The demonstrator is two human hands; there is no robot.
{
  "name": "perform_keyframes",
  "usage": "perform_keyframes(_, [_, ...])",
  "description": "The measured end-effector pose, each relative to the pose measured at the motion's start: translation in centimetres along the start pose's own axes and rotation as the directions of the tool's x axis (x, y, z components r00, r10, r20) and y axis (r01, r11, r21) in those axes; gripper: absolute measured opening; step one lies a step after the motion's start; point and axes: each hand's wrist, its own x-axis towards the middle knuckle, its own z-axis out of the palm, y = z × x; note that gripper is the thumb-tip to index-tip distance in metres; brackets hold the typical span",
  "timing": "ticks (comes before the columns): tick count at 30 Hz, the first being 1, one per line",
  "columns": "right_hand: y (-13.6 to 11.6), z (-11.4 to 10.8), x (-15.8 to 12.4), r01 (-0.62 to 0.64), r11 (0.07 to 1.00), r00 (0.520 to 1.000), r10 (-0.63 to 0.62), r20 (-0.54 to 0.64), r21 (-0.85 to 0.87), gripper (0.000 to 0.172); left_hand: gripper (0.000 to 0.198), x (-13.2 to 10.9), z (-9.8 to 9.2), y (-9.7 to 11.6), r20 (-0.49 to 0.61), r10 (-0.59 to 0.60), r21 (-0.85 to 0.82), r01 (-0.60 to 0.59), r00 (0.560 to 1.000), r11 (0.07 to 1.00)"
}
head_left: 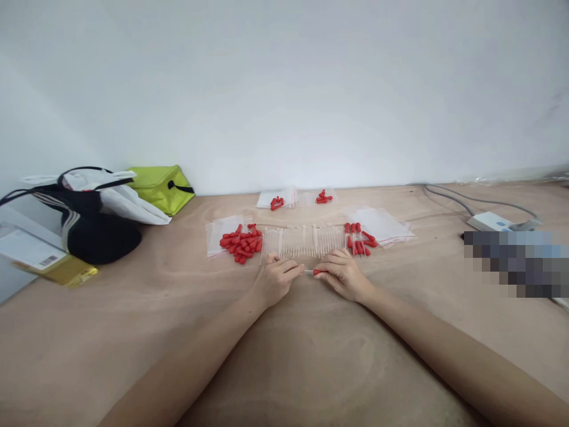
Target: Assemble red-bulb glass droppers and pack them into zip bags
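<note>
My left hand [276,276] and my right hand [341,274] meet low over the wooden table [284,356], both pinched on one thin clear dropper tube [308,271]. The right fingers grip its red rubber bulb [318,272]. Just beyond my hands lies a row of several clear tubes [304,240]. A pile of loose red bulbs [242,241] sits left of that row. Several tubes with red bulbs fitted [358,238] lie to its right.
Clear zip bags [382,225] lie at the right, more bags with red bulbs [296,198] near the wall. A black and white bag [91,216], a green pouch [162,187] and a gold box [57,267] stand at the left. A white device [491,222] with cables sits right.
</note>
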Motion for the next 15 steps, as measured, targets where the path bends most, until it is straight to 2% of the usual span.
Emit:
perform_keyframes(5, [-0.1,0.2,0.0,0.035,0.999,0.999,-0.036,-0.033,-0.015,0.018,0.026,0.2,-0.1,0.3,-0.019,0.034,0.013,-0.034,0.999,0.999])
perform_keyframes(15, [-0.2,0.3,0.2,0.040,0.998,0.999,-0.039,0.017,-0.052,0.020,0.023,0.3,0.2,1.2,-0.040,0.021,0.041,-0.020,0.999,0.999])
